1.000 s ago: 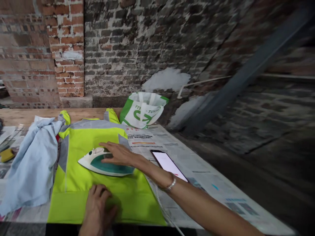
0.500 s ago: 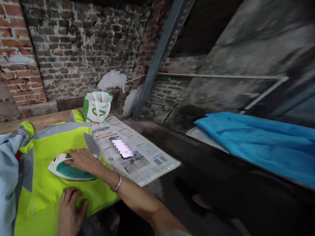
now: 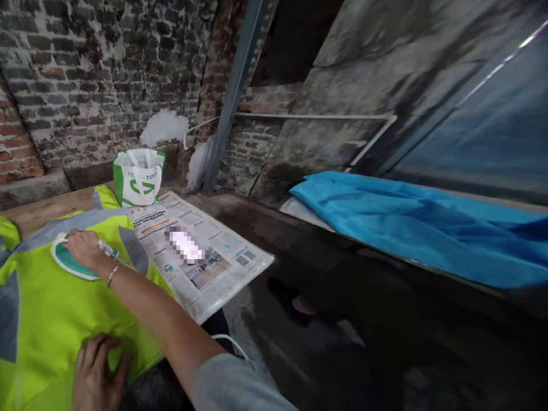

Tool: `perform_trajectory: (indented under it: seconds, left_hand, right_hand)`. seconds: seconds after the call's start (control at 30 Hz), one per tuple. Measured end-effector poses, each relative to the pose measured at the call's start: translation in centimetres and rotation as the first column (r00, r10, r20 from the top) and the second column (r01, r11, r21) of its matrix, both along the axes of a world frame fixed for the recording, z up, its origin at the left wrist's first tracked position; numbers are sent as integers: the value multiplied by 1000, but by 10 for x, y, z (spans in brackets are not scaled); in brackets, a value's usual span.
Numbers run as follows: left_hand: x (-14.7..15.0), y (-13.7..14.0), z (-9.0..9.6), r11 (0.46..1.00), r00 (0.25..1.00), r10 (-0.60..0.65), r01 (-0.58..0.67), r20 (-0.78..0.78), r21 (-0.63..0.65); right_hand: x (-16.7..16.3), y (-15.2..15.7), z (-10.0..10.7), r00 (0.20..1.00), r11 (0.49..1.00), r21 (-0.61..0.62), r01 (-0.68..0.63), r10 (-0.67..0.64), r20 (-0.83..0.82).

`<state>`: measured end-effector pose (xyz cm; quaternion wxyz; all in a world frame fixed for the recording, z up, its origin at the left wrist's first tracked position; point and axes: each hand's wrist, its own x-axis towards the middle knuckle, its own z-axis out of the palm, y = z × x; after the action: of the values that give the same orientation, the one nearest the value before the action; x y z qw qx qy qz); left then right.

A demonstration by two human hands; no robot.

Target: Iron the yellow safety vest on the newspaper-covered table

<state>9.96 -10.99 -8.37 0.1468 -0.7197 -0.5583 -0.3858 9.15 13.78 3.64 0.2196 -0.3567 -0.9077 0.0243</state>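
Note:
A neon yellow garment with grey bands [image 3: 51, 319] lies spread over the table at the left. On its upper part, close to the grey shoulder band, sits a white and teal clothes iron [image 3: 72, 264]. The fingers of my right hand [image 3: 84, 249] wrap round the handle, which they mostly hide; a bracelet circles that wrist. Nearer to me, my left hand [image 3: 97, 368] rests on the garment's lower part with its fingers apart, holding nothing.
Right of the garment lie a newspaper [image 3: 226, 291] and, on it, a phone with a blurred screen [image 3: 185, 244]. A white and green bag [image 3: 139, 182] stands behind. Blue sheeting [image 3: 385, 217] covers a surface at the right. A white cord [image 3: 233, 342] hangs below the table.
My right hand has pushed the iron away from me, up toward the grey shoulder band. My left hand stays on the garment's lower part. The view has turned to the right.

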Motion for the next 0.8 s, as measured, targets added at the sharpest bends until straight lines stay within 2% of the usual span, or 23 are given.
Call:
perform_trajectory:
  seconds: [0.1, 0.23, 0.37, 0.53, 0.63, 0.7, 0.8]
  left_hand:
    - [-1, 2, 1, 1000, 1000, -3, 3, -10, 4]
    - [0, 3, 5, 1000, 1000, -7, 7, 5, 3]
    - [2, 2, 6, 1000, 1000, -16, 15, 27, 20]
    - [1, 0, -1, 1000, 998, -15, 15, 58, -1]
    - [0, 1, -3, 1000, 997, -17, 17, 74, -7]
    - [-1, 3, 0, 999, 995, -30, 31, 96, -11]
    - [0, -4, 14, 993, 974, -83, 100, 211, -70]
  right_hand:
    - [-12, 19, 4, 999, 1000, 9, 16, -17, 35]
    - [-7, 21, 11, 997, 1000, 8, -7, 7, 76]
    - [19, -3, 11, 994, 999, -3, -46, 46, 98]
    - [67, -58, -1, 990, 997, -22, -71, 73, 122]
    - [86, -81, -7, 986, 995, -20, -95, 96, 135]
    - [89, -84, -8, 986, 996, -23, -86, 88, 138]
    - [76, -67, -6, 993, 999, -35, -28, 31, 111]
